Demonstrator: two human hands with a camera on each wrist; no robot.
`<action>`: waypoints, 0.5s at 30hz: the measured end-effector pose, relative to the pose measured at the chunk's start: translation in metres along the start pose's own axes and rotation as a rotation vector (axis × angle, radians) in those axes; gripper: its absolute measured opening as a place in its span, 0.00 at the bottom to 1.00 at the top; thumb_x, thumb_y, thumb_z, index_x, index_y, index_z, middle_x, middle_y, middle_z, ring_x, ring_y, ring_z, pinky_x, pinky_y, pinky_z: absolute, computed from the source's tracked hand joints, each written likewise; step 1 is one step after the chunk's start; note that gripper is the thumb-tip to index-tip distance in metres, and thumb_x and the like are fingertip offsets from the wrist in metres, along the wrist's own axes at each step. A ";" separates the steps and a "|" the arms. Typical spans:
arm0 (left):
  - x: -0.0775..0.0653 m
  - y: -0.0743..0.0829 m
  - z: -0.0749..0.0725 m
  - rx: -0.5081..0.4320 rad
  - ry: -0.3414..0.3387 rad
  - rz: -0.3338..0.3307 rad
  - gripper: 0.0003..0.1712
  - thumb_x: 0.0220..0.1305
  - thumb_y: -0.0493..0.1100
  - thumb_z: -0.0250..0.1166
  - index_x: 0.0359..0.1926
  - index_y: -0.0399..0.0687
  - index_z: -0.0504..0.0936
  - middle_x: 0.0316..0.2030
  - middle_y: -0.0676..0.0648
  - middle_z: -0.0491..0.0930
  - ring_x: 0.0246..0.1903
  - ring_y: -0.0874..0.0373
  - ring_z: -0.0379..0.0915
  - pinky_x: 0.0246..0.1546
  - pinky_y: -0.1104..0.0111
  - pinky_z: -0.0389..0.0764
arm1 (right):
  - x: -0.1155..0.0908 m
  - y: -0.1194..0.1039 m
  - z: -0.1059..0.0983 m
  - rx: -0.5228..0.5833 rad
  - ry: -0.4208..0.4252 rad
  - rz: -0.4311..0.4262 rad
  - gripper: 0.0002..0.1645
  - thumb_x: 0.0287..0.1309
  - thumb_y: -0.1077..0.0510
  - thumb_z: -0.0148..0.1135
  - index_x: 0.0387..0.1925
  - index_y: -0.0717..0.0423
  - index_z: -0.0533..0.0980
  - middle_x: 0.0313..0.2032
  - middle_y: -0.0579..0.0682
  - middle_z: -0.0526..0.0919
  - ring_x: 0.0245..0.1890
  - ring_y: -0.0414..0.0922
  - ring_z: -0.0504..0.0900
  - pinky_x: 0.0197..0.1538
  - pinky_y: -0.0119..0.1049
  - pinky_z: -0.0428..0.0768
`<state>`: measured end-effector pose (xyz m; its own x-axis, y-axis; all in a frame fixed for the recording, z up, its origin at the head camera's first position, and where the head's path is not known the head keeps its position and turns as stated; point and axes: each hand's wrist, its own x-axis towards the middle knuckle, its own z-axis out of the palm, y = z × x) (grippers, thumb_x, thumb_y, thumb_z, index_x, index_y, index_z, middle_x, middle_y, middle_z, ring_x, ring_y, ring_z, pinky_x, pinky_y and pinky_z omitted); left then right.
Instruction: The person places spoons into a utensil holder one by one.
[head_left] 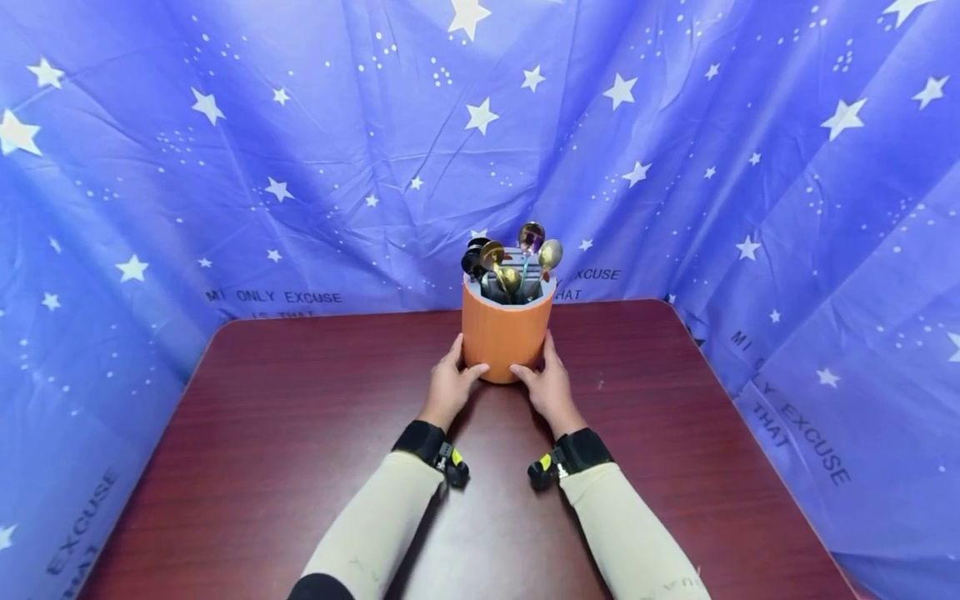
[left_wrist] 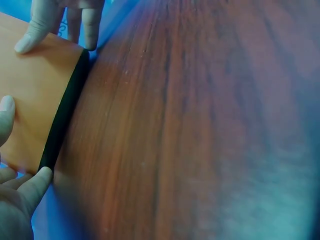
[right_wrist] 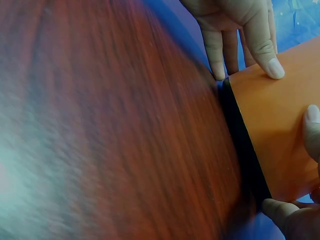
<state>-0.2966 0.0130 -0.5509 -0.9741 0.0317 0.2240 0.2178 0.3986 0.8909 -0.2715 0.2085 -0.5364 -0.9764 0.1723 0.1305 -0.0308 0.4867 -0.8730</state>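
In the head view an orange, cylinder-shaped utensil holder (head_left: 504,337) stands upright near the far edge of the table. Several spoons rise from its open top, among them a gold spoon (head_left: 492,253) and a purple-tinted spoon (head_left: 532,237). My left hand (head_left: 448,389) grips the holder low on its left side, thumb across the front. On the right side my right hand (head_left: 552,392) grips it likewise. Both wrist views show the dark base rim (left_wrist: 67,107) close to the tabletop, with fingertips right at it. The holder's back is hidden.
The dark red wooden table (head_left: 300,433) reaches toward me on both sides of the arms. Behind it and along its sides hangs a blue curtain (head_left: 360,150) with white stars. A black strap with a small camera (head_left: 455,469) is on each wrist.
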 end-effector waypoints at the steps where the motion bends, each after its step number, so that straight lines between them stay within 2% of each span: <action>1: 0.000 0.000 0.001 0.000 0.002 -0.001 0.49 0.60 0.49 0.75 0.76 0.44 0.61 0.67 0.35 0.70 0.68 0.48 0.67 0.65 0.57 0.71 | 0.001 0.000 -0.001 -0.004 0.001 0.001 0.62 0.59 0.53 0.73 0.81 0.55 0.42 0.75 0.65 0.57 0.74 0.57 0.61 0.69 0.51 0.68; 6: 0.002 0.002 0.005 -0.001 0.009 0.006 0.48 0.60 0.48 0.74 0.76 0.44 0.62 0.67 0.35 0.70 0.68 0.48 0.68 0.65 0.57 0.71 | 0.003 0.000 -0.003 -0.043 0.004 0.005 0.61 0.60 0.52 0.72 0.81 0.54 0.42 0.74 0.67 0.59 0.72 0.58 0.63 0.70 0.52 0.67; 11: 0.004 0.005 0.005 -0.004 0.009 -0.010 0.48 0.60 0.47 0.75 0.76 0.42 0.62 0.67 0.35 0.70 0.67 0.49 0.68 0.64 0.58 0.73 | 0.004 -0.001 -0.002 -0.060 0.000 0.027 0.59 0.62 0.50 0.71 0.81 0.54 0.43 0.73 0.66 0.61 0.70 0.58 0.67 0.67 0.52 0.70; 15: 0.004 0.006 0.004 -0.025 -0.002 -0.011 0.45 0.61 0.44 0.75 0.74 0.39 0.64 0.64 0.33 0.72 0.63 0.46 0.73 0.59 0.56 0.77 | 0.004 -0.004 -0.002 -0.044 0.010 0.038 0.58 0.62 0.51 0.71 0.80 0.56 0.45 0.72 0.66 0.63 0.70 0.58 0.68 0.66 0.51 0.72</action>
<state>-0.2999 0.0190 -0.5464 -0.9765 0.0299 0.2134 0.2087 0.3761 0.9028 -0.2748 0.2086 -0.5315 -0.9744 0.2000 0.1028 0.0158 0.5170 -0.8559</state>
